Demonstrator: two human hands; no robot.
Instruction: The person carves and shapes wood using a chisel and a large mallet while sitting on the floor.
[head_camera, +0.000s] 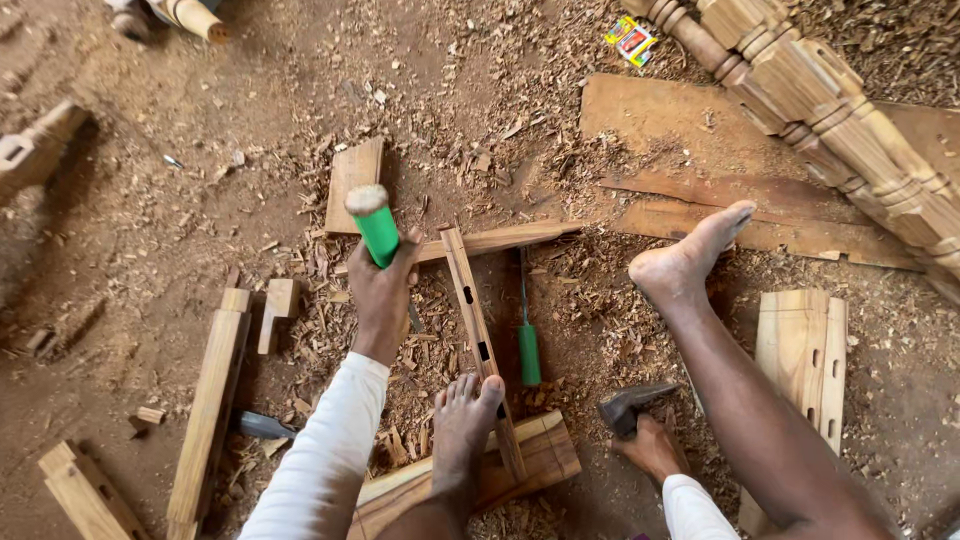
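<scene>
Head view: slotted wooden rail (478, 330) lies on a block (520, 462), pinned by a bare foot (462, 425). Left of rail, left hand (380, 295) fingers wrapped round green-handled chisel (375, 228). Right of rail, right hand (650, 447) clasps hammer (628, 405). Judgement: seat the edge square in a slot, strike handle end centrally.

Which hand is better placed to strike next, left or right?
Right, probably. The right hand has its grip on the hammer, low beside the slotted wooden rail. The left hand is occupied holding the green-handled chisel upright beside that rail, so it steadies rather than strikes.
</scene>
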